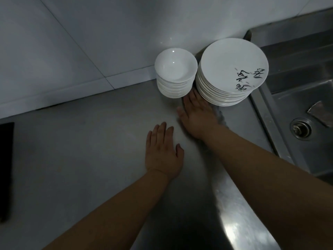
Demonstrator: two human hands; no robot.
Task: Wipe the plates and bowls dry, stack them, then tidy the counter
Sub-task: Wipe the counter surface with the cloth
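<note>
Against the white tiled wall point(72, 42), at the back of the steel counter point(90, 141): a stack of white bowls point(173, 73) and, just beside it on the right, a stack of white plates point(232, 69) — black brush characters across the top one. Both stacks neat and upright, the plates close to the rim of the sink point(306, 98).

Right hand point(196, 114) laid flat, palm down, fingers straight and together, tips reaching to the foot of the plate stack, near the gap between the two stacks. Under its outer edge, a grey cloth point(220, 117), blurred, showing only as a strip beside the hand and wrist — held down by the open palm alone.

Left hand point(163, 152) also flat on bare counter, nearer the body and to the left of the other, fingers straight, thumb out, gripping nothing. Near the right hand but not touching it.

In the sink basin, a round drain point(300, 129) and a greyish scrap point(320, 112) beside it, too dim to identify. At the far left edge, a dark flat object point(6, 170), cut off by the frame
</note>
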